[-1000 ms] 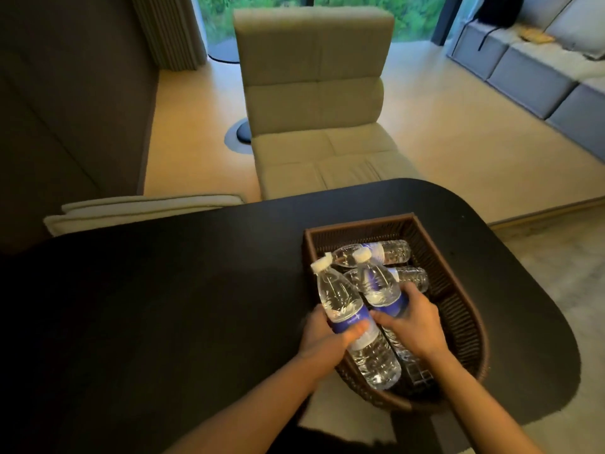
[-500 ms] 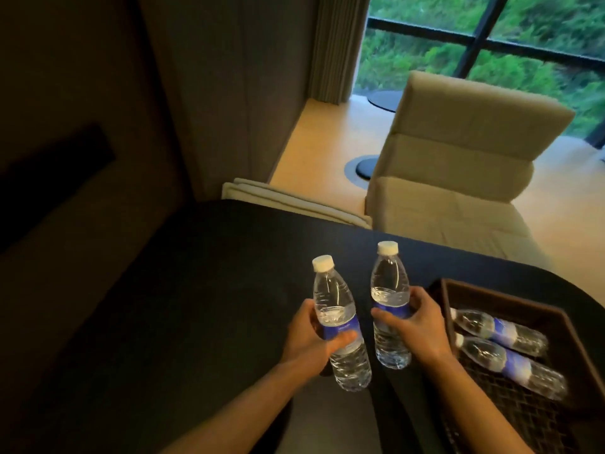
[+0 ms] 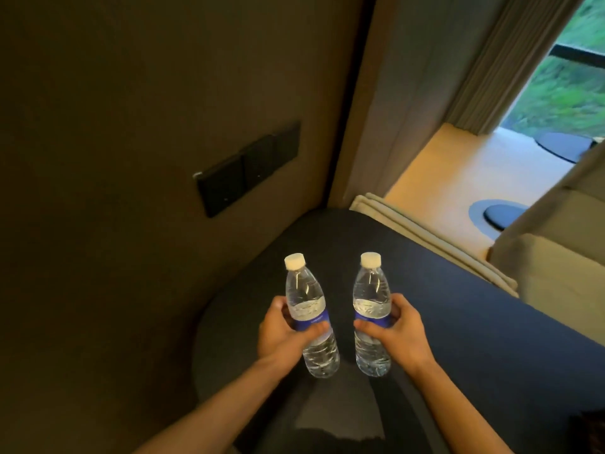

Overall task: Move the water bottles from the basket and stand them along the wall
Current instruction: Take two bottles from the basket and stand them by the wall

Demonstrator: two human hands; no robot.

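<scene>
My left hand [image 3: 281, 329] grips a clear water bottle [image 3: 306, 299] with a white cap and blue label, held upright above the black table [image 3: 474, 339]. My right hand [image 3: 397, 329] grips a second, matching water bottle [image 3: 371, 296], also upright, a little to the right of the first. Both bottles hang over the table's left end, short of the dark wall [image 3: 131, 158]. Only a dark corner of the basket [image 3: 589, 427] shows at the lower right edge; its contents are out of view.
A black switch panel [image 3: 247, 168] is mounted on the wall above the table. A beige chair [image 3: 556, 257] stands past the table's far edge on the right, with a folded beige cushion [image 3: 425, 231] beside it. Curtain and window are at the upper right.
Both hands lifted one bottle each out of the basket and carried them left toward the wall. My view swung left, so the basket has nearly left the frame.
</scene>
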